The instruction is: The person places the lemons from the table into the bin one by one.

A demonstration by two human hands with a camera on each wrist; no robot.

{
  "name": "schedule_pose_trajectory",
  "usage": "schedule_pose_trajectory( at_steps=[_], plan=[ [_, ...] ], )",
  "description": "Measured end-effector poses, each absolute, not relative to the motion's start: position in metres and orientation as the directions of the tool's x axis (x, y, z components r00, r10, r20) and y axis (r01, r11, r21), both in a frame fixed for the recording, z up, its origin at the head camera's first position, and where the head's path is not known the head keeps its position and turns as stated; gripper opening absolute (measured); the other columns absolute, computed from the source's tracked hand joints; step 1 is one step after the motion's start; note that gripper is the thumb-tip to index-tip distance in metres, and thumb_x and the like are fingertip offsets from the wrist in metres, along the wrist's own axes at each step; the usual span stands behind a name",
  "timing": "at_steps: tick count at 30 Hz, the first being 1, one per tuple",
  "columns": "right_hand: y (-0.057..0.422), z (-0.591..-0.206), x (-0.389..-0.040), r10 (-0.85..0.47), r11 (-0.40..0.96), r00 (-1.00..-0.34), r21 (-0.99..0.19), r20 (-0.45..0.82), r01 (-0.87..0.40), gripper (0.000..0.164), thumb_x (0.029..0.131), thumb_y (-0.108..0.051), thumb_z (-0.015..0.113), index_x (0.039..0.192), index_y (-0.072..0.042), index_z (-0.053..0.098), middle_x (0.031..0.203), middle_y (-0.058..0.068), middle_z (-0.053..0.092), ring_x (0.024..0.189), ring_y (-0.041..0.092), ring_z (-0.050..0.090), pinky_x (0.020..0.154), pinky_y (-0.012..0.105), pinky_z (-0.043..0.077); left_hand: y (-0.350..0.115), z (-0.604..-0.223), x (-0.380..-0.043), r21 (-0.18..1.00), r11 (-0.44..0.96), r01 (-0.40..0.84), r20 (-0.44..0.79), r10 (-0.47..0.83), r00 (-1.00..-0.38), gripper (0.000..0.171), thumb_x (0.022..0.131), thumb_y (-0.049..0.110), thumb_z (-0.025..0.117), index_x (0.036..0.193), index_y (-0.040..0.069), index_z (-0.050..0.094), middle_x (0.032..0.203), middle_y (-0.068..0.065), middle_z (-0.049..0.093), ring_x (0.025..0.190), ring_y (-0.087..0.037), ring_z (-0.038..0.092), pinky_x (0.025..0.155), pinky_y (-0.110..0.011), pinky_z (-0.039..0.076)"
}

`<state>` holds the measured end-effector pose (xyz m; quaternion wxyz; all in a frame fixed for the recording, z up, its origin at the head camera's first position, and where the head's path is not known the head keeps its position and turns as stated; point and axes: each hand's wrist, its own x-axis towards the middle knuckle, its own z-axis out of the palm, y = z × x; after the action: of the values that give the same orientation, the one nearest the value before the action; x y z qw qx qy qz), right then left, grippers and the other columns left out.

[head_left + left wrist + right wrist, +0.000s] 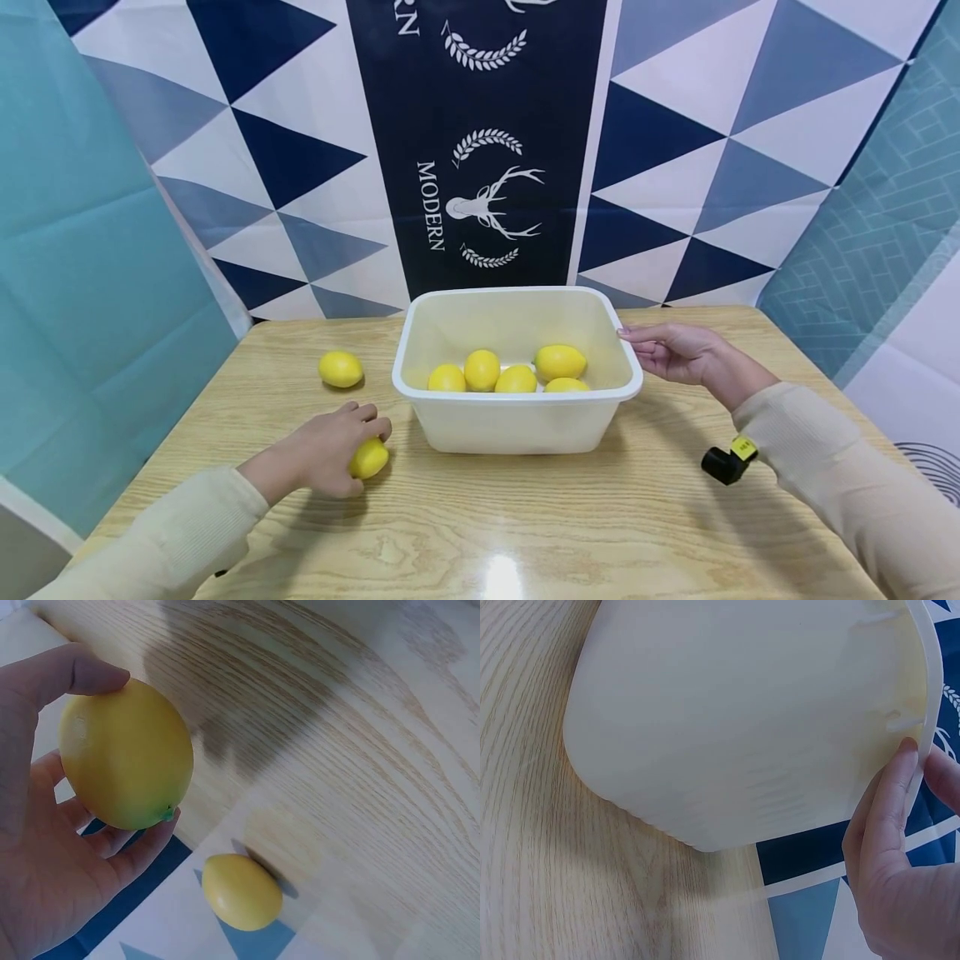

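My left hand [333, 450] grips a yellow lemon [127, 754] left of the white plastic bin [517, 425]. In the left wrist view the thumb presses one side of the fruit and the fingers curl round the other, near its green stem end. On the table behind that hand lies another lemon [341, 368]. My right hand [678, 350] pinches the bin's right rim [932, 667], thumb on one side of the edge and fingers on the other. Several lemons [483, 369] rest inside the bin, partly hidden by its front wall.
The bin stands on a wooden table [480, 517], close to its back edge. Behind the table hangs a patterned cloth [300, 167] with triangles and a deer motif. A teal cloth [112, 275] hangs at the left. A small black device [726, 465] is attached at the right wrist.
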<state>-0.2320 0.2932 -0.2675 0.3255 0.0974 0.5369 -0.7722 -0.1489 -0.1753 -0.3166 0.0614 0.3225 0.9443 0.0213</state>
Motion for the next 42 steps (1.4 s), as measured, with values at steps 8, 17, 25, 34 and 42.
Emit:
schedule_pose_trajectory(
  at_steps=[8, 17, 25, 34, 42],
  plan=[
    [0.291, -0.265, -0.232, -0.360, -0.195, -0.774, -0.769, -0.522, 0.609, 0.015, 0.091, -0.005, 0.062, 0.085, -0.011, 0.074, 0.080, 0.003, 0.076, 0.077, 0.011, 0.073, 0.074, 0.019, 0.058, -0.175, -0.310, -0.145, 0.100, 0.793, 0.601, -0.121, 0.609, -0.784, 0.049, 0.058, 0.021, 0.078, 0.103, 0.018, 0.057, 0.094, 0.004, 0.050, 0.084, -0.014, 0.045, 0.062, -0.028, 0.042],
    [0.290, -0.261, -0.232, -0.349, -0.167, -0.772, -0.775, -0.531, 0.609, 0.014, 0.091, -0.005, 0.062, 0.085, -0.011, 0.074, 0.081, 0.003, 0.076, 0.078, 0.010, 0.073, 0.075, 0.020, 0.058, -0.171, -0.302, -0.138, 0.118, 0.792, 0.598, -0.156, 0.610, -0.777, 0.050, 0.058, 0.020, 0.078, 0.105, 0.020, 0.058, 0.096, 0.004, 0.051, 0.085, -0.014, 0.046, 0.065, -0.029, 0.044],
    [0.289, -0.258, -0.233, -0.332, -0.107, -0.764, -0.782, -0.553, 0.613, 0.014, 0.089, -0.005, 0.064, 0.082, -0.012, 0.075, 0.079, 0.002, 0.076, 0.077, 0.009, 0.073, 0.075, 0.019, 0.058, -0.166, -0.292, -0.132, 0.124, 0.786, 0.606, -0.164, 0.619, -0.768, 0.048, 0.059, 0.018, 0.077, 0.103, 0.020, 0.058, 0.095, 0.006, 0.050, 0.084, -0.014, 0.045, 0.066, -0.029, 0.044],
    [0.287, -0.252, -0.235, -0.301, -0.047, -0.757, -0.784, -0.579, 0.619, 0.017, 0.089, -0.004, 0.064, 0.079, -0.012, 0.075, 0.075, 0.001, 0.075, 0.074, 0.008, 0.073, 0.074, 0.019, 0.058, -0.154, -0.276, -0.125, 0.113, 0.775, 0.621, -0.173, 0.631, -0.756, 0.049, 0.061, 0.017, 0.077, 0.105, 0.021, 0.059, 0.098, 0.006, 0.052, 0.087, -0.014, 0.046, 0.069, -0.031, 0.046],
    [0.287, -0.252, -0.235, -0.293, -0.047, -0.751, -0.775, -0.592, 0.630, 0.017, 0.089, -0.004, 0.064, 0.078, -0.011, 0.075, 0.075, 0.001, 0.075, 0.073, 0.007, 0.072, 0.074, 0.018, 0.058, -0.144, -0.262, -0.115, 0.070, 0.748, 0.660, -0.159, 0.661, -0.733, 0.048, 0.060, 0.016, 0.078, 0.104, 0.021, 0.058, 0.094, 0.007, 0.050, 0.084, -0.013, 0.046, 0.070, -0.030, 0.046]
  ],
)
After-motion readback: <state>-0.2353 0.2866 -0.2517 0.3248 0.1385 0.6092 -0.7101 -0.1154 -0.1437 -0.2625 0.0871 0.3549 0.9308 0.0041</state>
